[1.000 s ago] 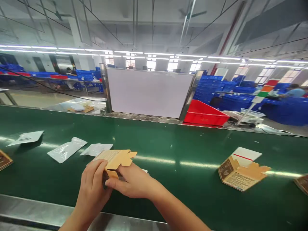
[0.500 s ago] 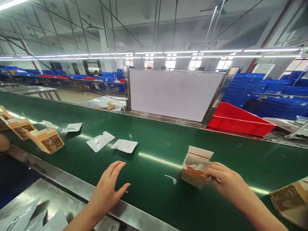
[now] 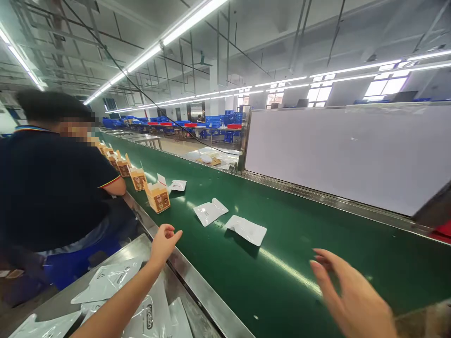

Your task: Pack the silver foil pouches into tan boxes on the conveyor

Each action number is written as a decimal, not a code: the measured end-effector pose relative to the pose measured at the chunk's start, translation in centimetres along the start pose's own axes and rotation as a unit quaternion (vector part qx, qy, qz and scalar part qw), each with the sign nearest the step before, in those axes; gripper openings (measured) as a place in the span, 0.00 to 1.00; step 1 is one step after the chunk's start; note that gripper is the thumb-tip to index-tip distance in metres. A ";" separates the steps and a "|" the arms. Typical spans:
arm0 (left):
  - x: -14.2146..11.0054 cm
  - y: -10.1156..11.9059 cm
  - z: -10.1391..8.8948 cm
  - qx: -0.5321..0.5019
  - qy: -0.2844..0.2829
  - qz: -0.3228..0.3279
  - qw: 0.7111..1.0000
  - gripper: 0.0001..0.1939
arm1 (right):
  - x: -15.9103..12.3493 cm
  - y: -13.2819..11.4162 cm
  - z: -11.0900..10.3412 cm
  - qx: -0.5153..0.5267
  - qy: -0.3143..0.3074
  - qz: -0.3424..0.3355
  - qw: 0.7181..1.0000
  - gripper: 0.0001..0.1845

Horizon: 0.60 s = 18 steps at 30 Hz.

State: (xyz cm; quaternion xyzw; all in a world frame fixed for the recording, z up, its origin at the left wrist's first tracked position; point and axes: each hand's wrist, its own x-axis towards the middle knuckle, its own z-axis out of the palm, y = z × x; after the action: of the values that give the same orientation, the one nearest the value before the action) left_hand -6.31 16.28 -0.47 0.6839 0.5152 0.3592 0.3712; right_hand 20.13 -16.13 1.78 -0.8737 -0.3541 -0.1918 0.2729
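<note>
head view: left hand (image 3: 164,241) fingers loosely spread, empty, over belt (image 3: 289,244) edge near pouch (image 3: 246,229); right hand (image 3: 348,300) wide, empty.

Bright ceiling strip lights (image 3: 183,23) glare on the green belt (image 3: 289,244) (edges bend, near hands blur)

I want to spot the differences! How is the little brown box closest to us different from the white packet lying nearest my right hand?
The brown box stands upright with a flap raised, while the white packet lies flat on the belt. The box is tan cardboard with a dark printed panel; the packet is plain white and glossy. The box sits by the belt's near edge, beside the co-worker; the packet lies further in. Both rest untouched on the green belt.
</note>
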 end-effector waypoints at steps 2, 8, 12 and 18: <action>3.5 -1.5 -1.3 -0.010 0.106 -0.041 0.993 0.23 | 2.7 -4.4 4.2 -0.039 -0.139 0.028 0.989 0.32; 12.0 -3.1 -4.2 -0.047 0.179 -0.071 0.980 0.49 | 6.2 -11.0 13.2 -0.120 -0.262 0.145 0.947 0.31; 15.0 -3.3 -3.5 -0.083 0.126 -0.042 0.988 0.52 | 4.9 -8.4 13.5 -0.074 -0.235 0.098 0.964 0.27; 13.2 -1.9 -1.7 -0.086 0.080 0.039 0.992 0.39 | 4.7 -5.6 6.3 0.095 -0.099 0.163 0.977 0.28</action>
State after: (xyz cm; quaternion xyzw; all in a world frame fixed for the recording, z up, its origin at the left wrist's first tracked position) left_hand -5.84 29.66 0.07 0.6378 0.4835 0.4702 0.3719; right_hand 20.09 -6.51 1.31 -0.9043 -0.2488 -0.0227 0.3462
